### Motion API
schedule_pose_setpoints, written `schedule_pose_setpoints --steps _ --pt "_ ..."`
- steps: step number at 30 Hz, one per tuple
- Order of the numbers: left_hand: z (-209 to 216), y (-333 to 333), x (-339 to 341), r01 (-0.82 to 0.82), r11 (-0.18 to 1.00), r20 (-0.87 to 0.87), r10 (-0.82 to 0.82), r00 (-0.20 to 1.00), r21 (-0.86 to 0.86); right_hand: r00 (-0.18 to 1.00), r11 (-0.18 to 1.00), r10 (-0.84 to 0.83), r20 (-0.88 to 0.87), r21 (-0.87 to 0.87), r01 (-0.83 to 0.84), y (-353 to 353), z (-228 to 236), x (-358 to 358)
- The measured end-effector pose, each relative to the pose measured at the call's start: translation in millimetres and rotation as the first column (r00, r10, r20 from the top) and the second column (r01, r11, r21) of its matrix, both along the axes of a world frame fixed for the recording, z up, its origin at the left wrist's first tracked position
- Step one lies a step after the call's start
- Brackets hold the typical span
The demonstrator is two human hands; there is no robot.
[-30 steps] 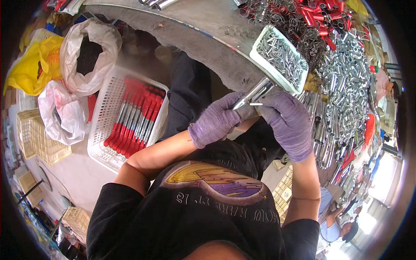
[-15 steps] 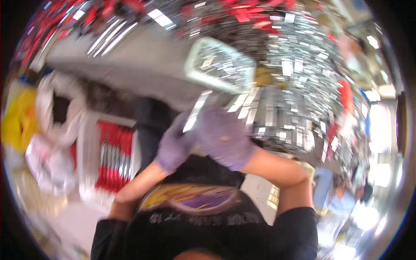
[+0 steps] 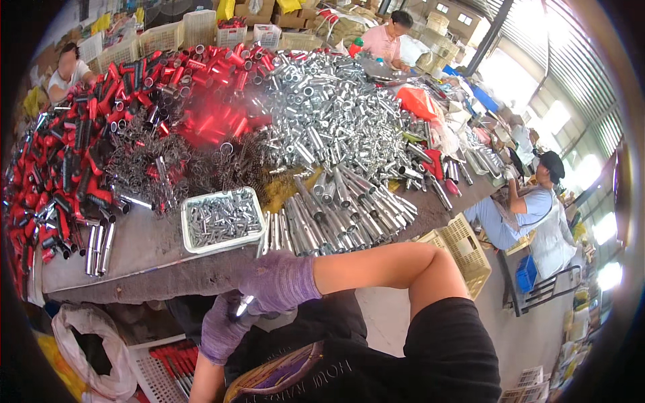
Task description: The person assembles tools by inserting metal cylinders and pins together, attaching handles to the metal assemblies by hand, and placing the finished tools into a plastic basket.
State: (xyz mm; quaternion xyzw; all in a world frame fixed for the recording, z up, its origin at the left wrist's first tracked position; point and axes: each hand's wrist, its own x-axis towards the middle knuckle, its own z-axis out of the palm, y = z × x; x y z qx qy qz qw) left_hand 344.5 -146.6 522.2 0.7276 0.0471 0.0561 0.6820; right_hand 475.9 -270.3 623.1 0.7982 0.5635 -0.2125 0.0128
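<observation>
Purple knit gloves cover both my hands, which are together just below the table's front edge. My left hand (image 3: 224,329) is closed around a shiny metal tube (image 3: 244,305), of which only a short bright end shows. Over it, my right hand (image 3: 279,281) is also closed on the tube, with its fingers partly hidden. Beyond my hands stands a white tray (image 3: 190,245) of small metal pins. To the right of the tray lie long metal tubes (image 3: 336,211) in a stack.
Red and black handles (image 3: 87,148), dark wire springs (image 3: 151,154) and silver fittings (image 3: 329,101) heap up across the table (image 3: 154,235). A white crate (image 3: 151,366) of red-handled parts stands lower left. Other people (image 3: 527,208) sit around the table.
The view has swung up and right, showing more of the table, and the blur has gone. My hands now sit lower left in it, still together on the tube.
</observation>
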Motion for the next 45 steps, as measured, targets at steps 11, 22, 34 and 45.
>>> schedule_pose_setpoints --steps 11,22,34,45 --pt "22 -4 -27 0.168 0.874 -0.258 -0.05 0.965 0.456 0.954 0.988 0.142 -0.263 0.09 -0.122 -32 -33 -4" --pt "52 -4 -23 0.243 0.957 -0.302 -0.188 0.935 0.156 0.964 0.987 0.161 -0.21 0.044 -0.155 -46 -9 -17" --pt "52 6 -17 0.448 0.708 -0.318 -0.32 0.892 0.546 0.965 0.965 0.257 0.05 0.047 -0.259 -52 7 -19" --pt "77 27 -45 0.506 0.759 -0.433 -0.327 0.84 0.409 0.94 0.93 0.324 0.106 0.148 -0.337 -55 45 -22"
